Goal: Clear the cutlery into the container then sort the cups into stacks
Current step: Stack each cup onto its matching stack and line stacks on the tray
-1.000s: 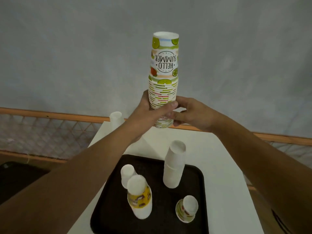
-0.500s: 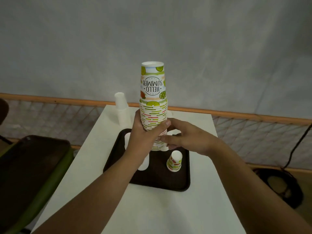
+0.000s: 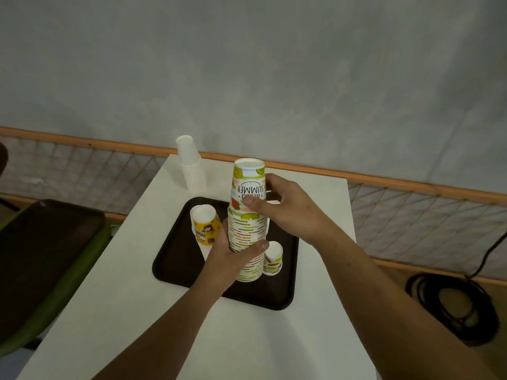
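Left hand (image 3: pixel 233 253) is wrapped low, right hand (image 3: pixel 285 207) pinched high, on one patterned cup stack (image 3: pixel 248 223) over the tray (image 3: pixel 175 259).
One yellow stack (image 3: pixel 207 224), one small cup (image 3: pixel 273 257) and one white stack (image 3: pixel 190 163) are counted; another may be hidden.

Left hand (image 3: pixel 233 256): we see it bare, no glove, no ring or band in view.
Right hand (image 3: pixel 288 212): we see it bare too, with short nails on thumb and fingers.
Forearms: we find both uncovered up to the near frame edge; no sleeve, watch or bracelet shows.
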{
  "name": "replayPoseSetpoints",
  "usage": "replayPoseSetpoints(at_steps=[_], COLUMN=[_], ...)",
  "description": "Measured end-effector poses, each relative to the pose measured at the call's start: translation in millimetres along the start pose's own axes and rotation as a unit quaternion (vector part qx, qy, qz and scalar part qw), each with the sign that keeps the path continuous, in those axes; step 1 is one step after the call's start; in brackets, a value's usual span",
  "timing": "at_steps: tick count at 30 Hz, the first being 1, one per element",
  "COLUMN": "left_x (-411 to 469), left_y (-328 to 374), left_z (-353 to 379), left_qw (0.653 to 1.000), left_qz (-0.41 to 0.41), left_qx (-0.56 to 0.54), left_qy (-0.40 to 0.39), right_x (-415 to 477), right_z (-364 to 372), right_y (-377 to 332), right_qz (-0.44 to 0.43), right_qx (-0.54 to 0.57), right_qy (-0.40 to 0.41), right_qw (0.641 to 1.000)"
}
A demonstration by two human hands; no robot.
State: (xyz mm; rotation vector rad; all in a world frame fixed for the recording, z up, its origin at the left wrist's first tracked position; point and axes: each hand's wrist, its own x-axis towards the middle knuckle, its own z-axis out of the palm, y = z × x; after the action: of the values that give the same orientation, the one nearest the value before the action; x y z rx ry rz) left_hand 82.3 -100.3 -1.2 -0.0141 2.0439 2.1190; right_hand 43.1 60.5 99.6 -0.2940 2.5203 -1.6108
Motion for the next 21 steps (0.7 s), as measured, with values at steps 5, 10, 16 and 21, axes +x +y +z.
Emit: replayPoseSetpoints(at_steps=[5,10,16,21], left_x=[10.2,15.0,16.9,13.8], left_y=[-10.2,-16.8,-30.1,-39.2], left_z=[11.3,16.2,12.4,10.6], left_qw=[1.0,0.999,0.996,0.995], left_qz=[-0.018,-0.034,-0.072,-0.086], left_qx=[0.009,0.015,0.051,0.056], left_qy=[0.004,0.007,-0.007,-0.01], right_x=[15.7,23.2,25.1,26.7], right_z=[-9.3,-5.5,-11.1,-17.9], right_y=[26.7,43.2,45.5,39.0], right_qz=[0.011,0.0,-0.003,-0.019], right_qx=[0.013,0.019,0.041,0.066], right_qy=[-0.025,-0.012,0.04,0.065], right_qw=[1.0,1.0,0.998,0.996])
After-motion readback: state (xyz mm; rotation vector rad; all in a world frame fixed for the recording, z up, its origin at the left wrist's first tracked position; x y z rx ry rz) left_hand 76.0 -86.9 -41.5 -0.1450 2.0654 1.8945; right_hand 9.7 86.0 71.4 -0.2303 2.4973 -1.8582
